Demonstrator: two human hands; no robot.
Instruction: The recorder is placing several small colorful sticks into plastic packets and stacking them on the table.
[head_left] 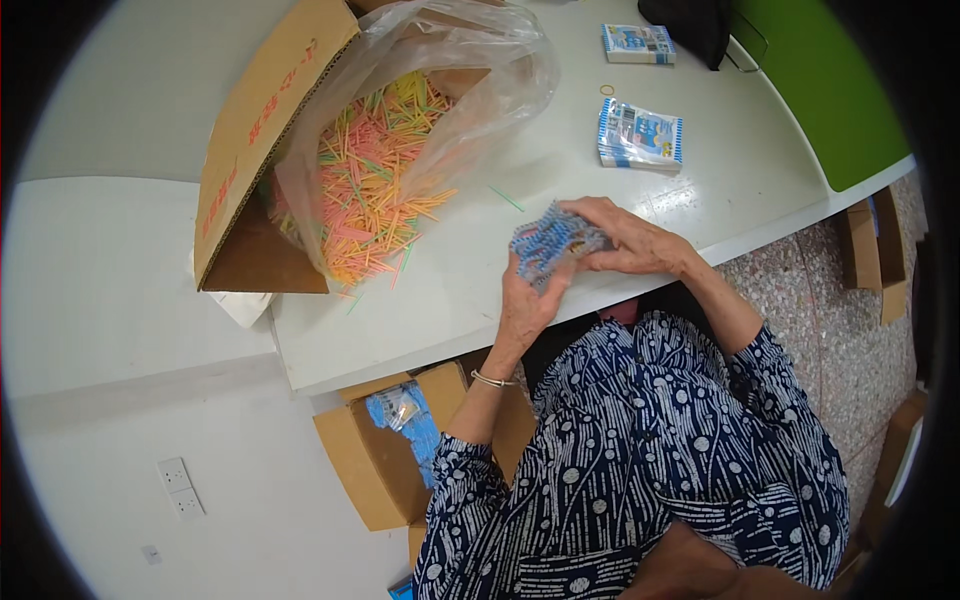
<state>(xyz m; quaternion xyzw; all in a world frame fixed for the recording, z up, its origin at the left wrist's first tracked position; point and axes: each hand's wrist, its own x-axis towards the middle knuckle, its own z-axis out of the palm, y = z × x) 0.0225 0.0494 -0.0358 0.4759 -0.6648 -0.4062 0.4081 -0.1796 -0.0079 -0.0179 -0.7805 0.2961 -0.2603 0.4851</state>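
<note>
Packets (548,243) are in both hands, just above the table (745,130) near its front edge, printed blue ends up and fanned out of line. Left hand (527,305): fingers part-curled, thumb opposing, gripping the near left end. Right hand (635,240): fingers bent over the far right side, also closed on the bundle. To handle it well: keep the pinch light, let the loose ends settle, tap one edge on the table to square them, then firm up; squeezing hard first would likely crease the film or shoot a slick packet out. Stay off the loose green stick (507,198) just beyond. The two stacks (640,137) (638,45) at the right look neater, a fair target for alignment. Can't make out: packet count, whether any band goes round the bundle (a loose rubber band (607,90) lies between the stacks), or the fingertips behind it. Black item (690,25) is cut off by the view; bottom of the box (365,475) under the table is hidden.
</note>
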